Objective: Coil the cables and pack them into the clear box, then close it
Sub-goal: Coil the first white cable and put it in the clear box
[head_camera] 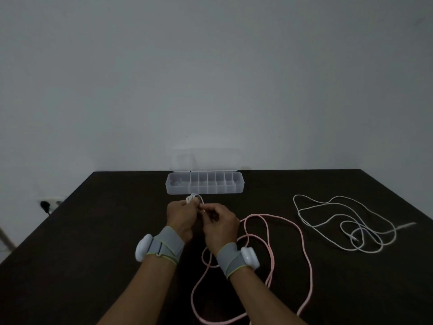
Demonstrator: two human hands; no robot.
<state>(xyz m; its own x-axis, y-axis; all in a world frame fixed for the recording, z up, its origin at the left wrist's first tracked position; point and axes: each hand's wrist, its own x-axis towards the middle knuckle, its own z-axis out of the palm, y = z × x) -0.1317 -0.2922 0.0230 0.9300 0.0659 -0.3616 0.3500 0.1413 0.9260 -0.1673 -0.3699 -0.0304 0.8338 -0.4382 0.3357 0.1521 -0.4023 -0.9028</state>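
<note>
Gripping the white coil (194, 198) in your left hand (181, 218), right hand (220, 222) pinching its end; pink cable (293, 225), white cable (339, 221) uncoiled, clear box (205, 186) open.

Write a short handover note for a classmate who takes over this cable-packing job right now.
Left hand grips a small white coil; right hand pinches its loose end.
Clear box stands open at the far table edge, lid up; nothing plainly packed in it.
Pink cable lies loose near the right arm; white cable lies tangled further right.
Left: finish this coil, coil the other two, pack all, close the lid.
</note>
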